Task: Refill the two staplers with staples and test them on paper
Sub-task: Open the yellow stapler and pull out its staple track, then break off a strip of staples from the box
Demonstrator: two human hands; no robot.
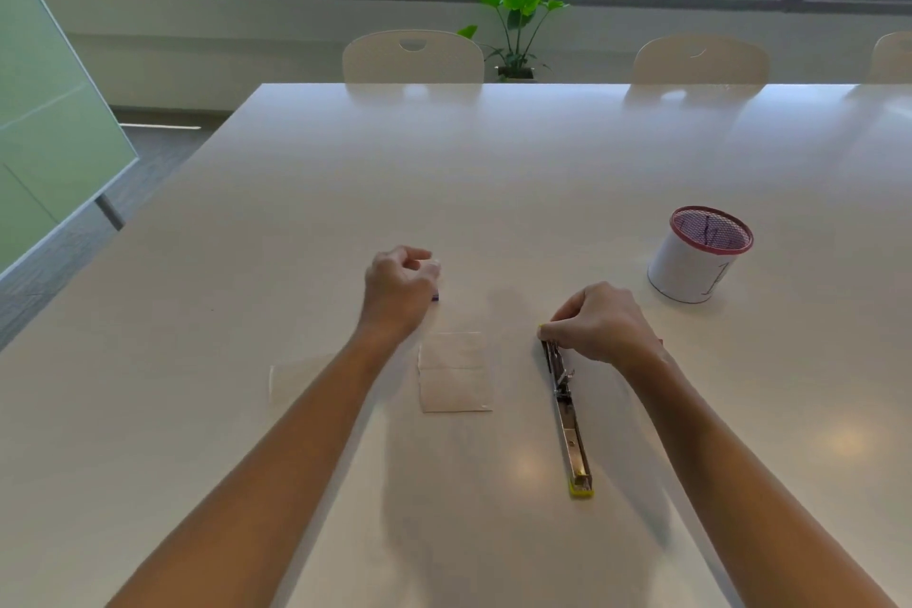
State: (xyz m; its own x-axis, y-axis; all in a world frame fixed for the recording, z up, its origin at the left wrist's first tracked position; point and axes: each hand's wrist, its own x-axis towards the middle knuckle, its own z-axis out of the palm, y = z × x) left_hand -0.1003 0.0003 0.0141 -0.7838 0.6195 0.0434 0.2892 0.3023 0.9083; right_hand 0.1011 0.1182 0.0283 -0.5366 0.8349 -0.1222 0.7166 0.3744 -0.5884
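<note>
A stapler (567, 415) is laid flat on the white table (493, 173), swung fully open, with its metal staple channel exposed and its yellow-green end (581, 489) pointed toward the person. Its far end is gripped by the right hand (599, 323), whose fingers are curled over it and pinched at the tip. The left hand (397, 289) is held over the table, left of the stapler and well apart from it; its fingers are curled inward, and a small blue-purple object (435, 297) is seen at its lower edge. Whether that object is held or merely lies beneath the hand cannot be told, nor can it be identified.

A folded white paper (455, 373) is lying between the two forearms, just left of the stapler and not touching it. A second, fainter sheet (301, 378) is seen further left, partly hidden by the left forearm.

A mesh cup (698, 254) with a red rim and a white wrap is stood upright to the right, beyond the right hand. Cream chairs (413, 57) and a potted plant (518, 27) are placed past the far table edge, below the windows.
</note>
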